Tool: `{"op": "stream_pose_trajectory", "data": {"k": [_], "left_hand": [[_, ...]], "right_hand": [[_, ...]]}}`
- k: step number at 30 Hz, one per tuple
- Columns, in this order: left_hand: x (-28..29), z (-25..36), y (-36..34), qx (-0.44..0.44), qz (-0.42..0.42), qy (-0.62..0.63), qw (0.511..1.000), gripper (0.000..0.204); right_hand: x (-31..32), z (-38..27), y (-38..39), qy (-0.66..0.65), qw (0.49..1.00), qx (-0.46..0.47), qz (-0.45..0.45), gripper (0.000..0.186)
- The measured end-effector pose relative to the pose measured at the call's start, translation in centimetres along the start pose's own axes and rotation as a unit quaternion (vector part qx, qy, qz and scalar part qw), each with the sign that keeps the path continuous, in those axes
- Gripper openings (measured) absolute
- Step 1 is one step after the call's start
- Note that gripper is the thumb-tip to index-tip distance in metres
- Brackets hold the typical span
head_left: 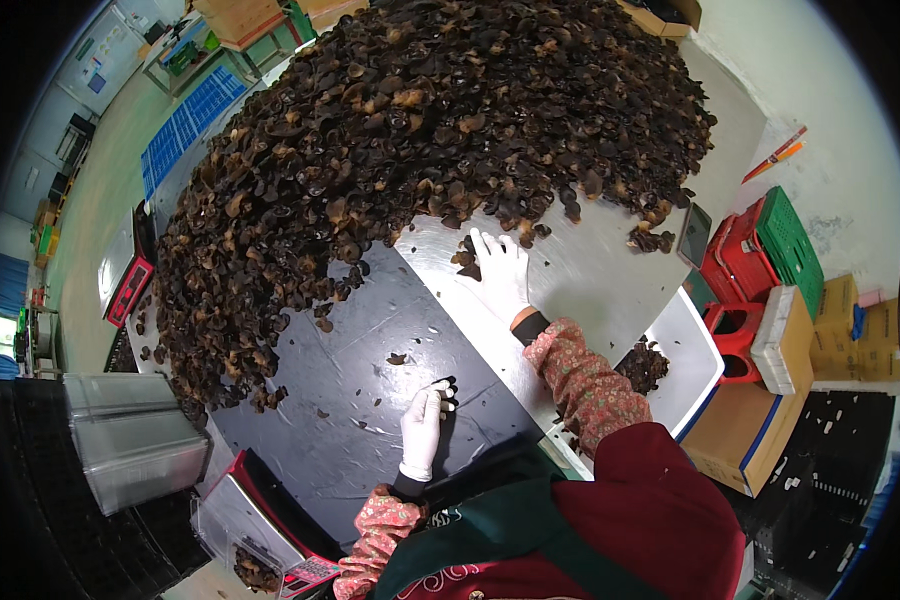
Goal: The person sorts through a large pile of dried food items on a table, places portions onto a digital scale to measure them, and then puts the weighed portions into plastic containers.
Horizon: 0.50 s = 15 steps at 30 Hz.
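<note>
While my open right hand (503, 280) rests by wood-ear pieces (465, 262) below their heap (420, 130), my left hand (423, 428) curls, its grip unclear; sweeping too hard could scatter loose fungus off the steel table (610, 255).

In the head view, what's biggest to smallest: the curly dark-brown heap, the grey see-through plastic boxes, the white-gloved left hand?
1. Curly dark-brown heap
2. Grey see-through plastic boxes
3. White-gloved left hand
</note>
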<state>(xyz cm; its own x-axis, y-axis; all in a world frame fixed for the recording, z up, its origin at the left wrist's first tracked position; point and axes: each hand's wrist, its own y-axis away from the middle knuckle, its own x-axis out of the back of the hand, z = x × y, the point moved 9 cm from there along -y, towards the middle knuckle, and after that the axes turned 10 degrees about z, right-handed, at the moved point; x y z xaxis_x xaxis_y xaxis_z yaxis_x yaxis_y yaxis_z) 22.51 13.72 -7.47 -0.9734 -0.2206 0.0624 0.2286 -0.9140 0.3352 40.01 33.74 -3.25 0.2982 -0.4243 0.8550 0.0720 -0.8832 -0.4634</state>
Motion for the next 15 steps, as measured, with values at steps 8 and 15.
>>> {"op": "stream_pose_trajectory", "data": {"k": [8,15], "left_hand": [[-0.7,0.2,-3.7,0.044,-0.030,0.048,0.997,0.030],[-3.4,0.5,-6.2,0.256,-0.109,0.550,0.788,0.053]], "right_hand": [[-0.6,-1.0,0.1,-0.029,0.996,0.081,0.030,0.025],[1.5,-12.1,5.9,-0.221,0.929,0.184,-0.233,0.033]]}}
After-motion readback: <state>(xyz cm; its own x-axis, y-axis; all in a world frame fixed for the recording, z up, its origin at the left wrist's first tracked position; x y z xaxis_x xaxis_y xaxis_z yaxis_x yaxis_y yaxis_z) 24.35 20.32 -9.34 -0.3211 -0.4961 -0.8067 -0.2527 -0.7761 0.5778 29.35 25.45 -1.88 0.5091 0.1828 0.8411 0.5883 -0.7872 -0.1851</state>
